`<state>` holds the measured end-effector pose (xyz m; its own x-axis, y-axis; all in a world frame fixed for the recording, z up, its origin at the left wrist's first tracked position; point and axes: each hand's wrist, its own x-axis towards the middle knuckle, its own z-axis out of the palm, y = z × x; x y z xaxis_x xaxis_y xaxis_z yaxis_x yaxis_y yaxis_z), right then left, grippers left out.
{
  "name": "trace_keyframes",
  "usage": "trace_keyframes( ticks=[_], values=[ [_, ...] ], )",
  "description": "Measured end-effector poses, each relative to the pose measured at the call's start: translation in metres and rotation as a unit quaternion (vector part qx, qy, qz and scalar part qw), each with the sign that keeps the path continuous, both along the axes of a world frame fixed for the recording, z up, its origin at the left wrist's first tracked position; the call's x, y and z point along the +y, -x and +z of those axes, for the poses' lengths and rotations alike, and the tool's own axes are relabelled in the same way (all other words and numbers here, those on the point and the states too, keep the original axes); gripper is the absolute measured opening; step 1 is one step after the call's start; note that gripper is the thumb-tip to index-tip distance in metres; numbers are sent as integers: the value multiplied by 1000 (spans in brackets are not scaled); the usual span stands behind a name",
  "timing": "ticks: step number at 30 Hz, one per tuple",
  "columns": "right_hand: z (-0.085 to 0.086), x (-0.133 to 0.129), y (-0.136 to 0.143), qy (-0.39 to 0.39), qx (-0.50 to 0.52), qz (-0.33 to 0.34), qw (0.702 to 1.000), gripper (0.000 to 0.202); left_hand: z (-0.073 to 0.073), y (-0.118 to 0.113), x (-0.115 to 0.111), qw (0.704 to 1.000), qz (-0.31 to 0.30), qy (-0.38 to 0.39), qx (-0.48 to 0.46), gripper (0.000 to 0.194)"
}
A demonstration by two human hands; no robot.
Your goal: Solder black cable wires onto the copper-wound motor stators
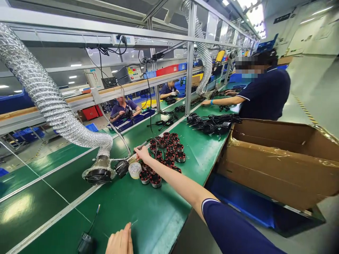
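Observation:
My right hand [142,154] reaches far forward across the green bench, its fingers closed around a dark, pen-like soldering iron [144,144]. Just in front of it are a small black stand [122,168] and a round whitish tub [135,170] with silvery content. Under and beside my right forearm sit several motor stators [169,150] with red and black windings. At the bottom edge my left hand [120,241] is partly cut off, fingers pressed together, with a thin wire [134,223] sticking out at the fingertips. Left of it lies a black part [86,243] with a short cable.
A silver flexible duct [60,109] comes down to a round fan hood [99,171]. Black cabled parts [209,123] lie farther along the bench. An open cardboard box [275,162] stands at the right. A co-worker [265,88] works beyond it; two more sit across the bench.

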<state>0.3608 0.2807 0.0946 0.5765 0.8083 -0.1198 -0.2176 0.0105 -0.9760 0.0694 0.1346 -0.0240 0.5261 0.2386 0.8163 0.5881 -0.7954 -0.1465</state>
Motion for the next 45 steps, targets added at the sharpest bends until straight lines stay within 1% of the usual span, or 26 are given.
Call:
trace_keyframes(
  ticks=[4, 7, 8, 10, 12, 14, 16, 18, 20, 22, 23, 25, 27, 28, 30, 32, 34, 35, 37, 39, 40, 41, 42, 43, 44, 45],
  values=[
    [8, -31, -12, -74, -115, -75, 988, 9, 8, 4, -9, 999, -2, 35, 7, 21],
    [6, -65, -12, -111, -178, -111, 971, 12, 11, 6, -13, 998, 13, 61, 15, 25],
    [2, -78, -9, -125, -204, -116, 964, 16, 12, 6, -14, 997, 21, 72, 14, 28],
    [-12, -102, 1, -163, -286, -116, 937, 28, 13, 6, -16, 995, 29, 100, -2, 31],
    [-32, -121, 14, -186, -374, -96, 903, 33, 15, 4, -20, 992, 18, 123, -30, 32],
    [-55, -132, 27, -182, -471, -80, 859, 32, 22, 3, -26, 990, -4, 133, -51, 31],
    [-75, -134, 38, -153, -553, -80, 815, 34, 34, 6, -32, 988, -15, 149, -48, 29],
    [-90, -129, 48, -111, -606, -79, 784, 34, 49, 16, -33, 982, 0, 183, -35, 27],
    [-98, -124, 58, -75, -638, -70, 763, 33, 68, 36, -26, 974, 48, 220, -39, 25],
    [-101, -120, 64, -54, -659, -54, 748, 32, 86, 62, -9, 958, 127, 248, -67, 30],
    [-101, -119, 66, -49, -666, -46, 743, 32, 94, 75, 3, 944, 173, 270, -76, 34],
    [-99, -119, 69, -44, -669, -33, 742, 34, 105, 97, 28, 913, 236, 331, -46, 41],
    [-97, -123, 70, -47, -658, -24, 751, 36, 108, 111, 52, 878, 271, 396, -8, 48],
    [-97, -126, 71, -53, -649, -18, 759, 37, 106, 114, 61, 857, 271, 437, 5, 51],
    [-96, -133, 73, -78, -619, 8, 781, 38, 98, 114, 73, 817, 239, 525, 6, 58],
    [-96, -142, 77, -118, -578, 47, 806, 37, 86, 110, 76, 786, 177, 593, -11, 65],
    [-96, -150, 82, -162, -538, 100, 822, 35, 77, 104, 72, 774, 110, 623, -16, 68],
    [-95, -154, 84, -182, -521, 131, 824, 33, 75, 101, 69, 770, 77, 633, -5, 68],
    [-90, -161, 89, -215, -498, 201, 816, 30, 75, 95, 61, 750, 9, 660, 42, 63],
    [-83, -166, 93, -236, -488, 272, 795, 29, 80, 89, 56, 712, -54, 694, 92, 57],
    [-79, -168, 95, -244, -488, 303, 781, 30, 83, 86, 55, 695, -73, 707, 109, 54],
    [-76, -169, 97, -251, -490, 327, 768, 31, 86, 84, 55, 685, -80, 715, 118, 53],
    [-73, -170, 99, -257, -495, 338, 758, 32, 89, 82, 57, 683, -74, 717, 118, 53],
    [-72, -171, 101, -261, -502, 333, 754, 32, 91, 79, 59, 691, -57, 712, 110, 53],
    [-72, -172, 104, -265, -506, 314, 759, 32, 93, 77, 62, 704, -34, 703, 96, 54],
    [-73, -172, 107, -266, -506, 284, 770, 33, 93, 73, 65, 717, -12, 692, 80, 54]
  ],
)
